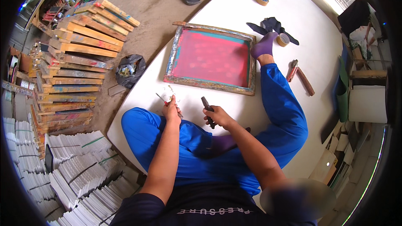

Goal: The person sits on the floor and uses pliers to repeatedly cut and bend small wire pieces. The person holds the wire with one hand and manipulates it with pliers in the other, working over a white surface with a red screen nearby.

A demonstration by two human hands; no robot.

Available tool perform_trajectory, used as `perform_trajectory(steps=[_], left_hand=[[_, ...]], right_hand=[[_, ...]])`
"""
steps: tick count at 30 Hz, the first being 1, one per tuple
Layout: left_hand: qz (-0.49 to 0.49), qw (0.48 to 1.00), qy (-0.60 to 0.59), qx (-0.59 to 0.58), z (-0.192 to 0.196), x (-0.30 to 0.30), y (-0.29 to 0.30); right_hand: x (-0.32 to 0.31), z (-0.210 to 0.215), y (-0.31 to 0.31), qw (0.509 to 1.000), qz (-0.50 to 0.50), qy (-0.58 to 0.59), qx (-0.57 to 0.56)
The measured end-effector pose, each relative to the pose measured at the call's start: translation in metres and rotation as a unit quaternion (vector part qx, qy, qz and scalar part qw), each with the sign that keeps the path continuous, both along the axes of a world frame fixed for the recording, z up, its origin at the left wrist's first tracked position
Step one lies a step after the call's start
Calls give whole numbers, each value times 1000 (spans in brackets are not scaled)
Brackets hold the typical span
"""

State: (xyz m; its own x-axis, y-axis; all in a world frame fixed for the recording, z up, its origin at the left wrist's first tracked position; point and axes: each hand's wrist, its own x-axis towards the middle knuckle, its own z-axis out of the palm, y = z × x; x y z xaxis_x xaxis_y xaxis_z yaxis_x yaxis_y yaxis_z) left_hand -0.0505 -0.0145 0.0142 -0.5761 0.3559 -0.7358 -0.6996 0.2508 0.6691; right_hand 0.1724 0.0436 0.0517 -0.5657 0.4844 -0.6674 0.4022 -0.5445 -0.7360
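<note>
L hand (171,111) round slim-bladed tool (180,115), R hand (219,116) round blk tool (206,104), both nr pink framed screen (213,58)

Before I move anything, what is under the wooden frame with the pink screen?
The white board shows along the lower side of the wooden frame. Whatever lies directly beneath cannot be seen: the frame and its pink screen cover it.

Frame (209,85) left of likely pliers (292,72)
</note>
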Motion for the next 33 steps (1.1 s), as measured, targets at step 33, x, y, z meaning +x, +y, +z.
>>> perform_trajectory(steps=[33], left_hand=[[-245, 965, 63, 67, -5, 79, 19]], right_hand=[[96, 9, 74, 957, -90, -273, 33]])
